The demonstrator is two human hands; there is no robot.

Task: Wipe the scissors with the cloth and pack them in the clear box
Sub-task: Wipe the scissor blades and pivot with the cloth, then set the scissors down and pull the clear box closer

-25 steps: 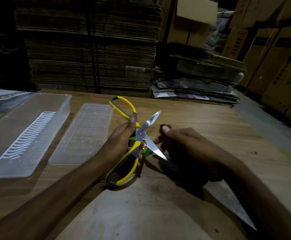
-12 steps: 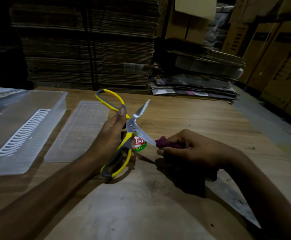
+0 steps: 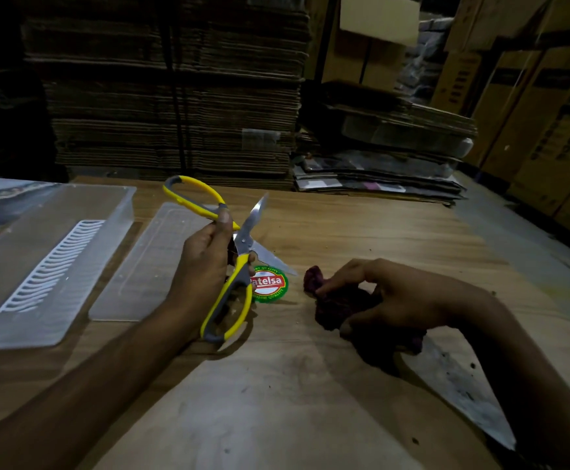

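Observation:
My left hand [image 3: 205, 262] grips the yellow-and-grey scissors [image 3: 232, 266] near the pivot, blades spread open above the wooden table [image 3: 361, 232]. A round green-and-red label [image 3: 270, 286] hangs under the blades. To the right, my right hand [image 3: 385, 293] holds a bunched dark purple cloth [image 3: 334, 303] down on the table, a little apart from the lower blade tip. The clear box [image 3: 52, 252] stands at the far left with a white ribbed insert [image 3: 52, 262] inside. Its flat clear lid [image 3: 147, 262] lies between the box and my left hand.
Tall stacks of flattened cardboard [image 3: 175, 96] rise behind the table. Brown cartons [image 3: 548, 130] stand at the right. A pile of flat packaging [image 3: 378, 184] sits at the table's far edge. A torn light patch [image 3: 463, 391] marks the table surface near my right forearm.
My right hand with the cloth has slid off the lower blade and dropped to the table on the right. My left hand has tilted the open scissors more upright.

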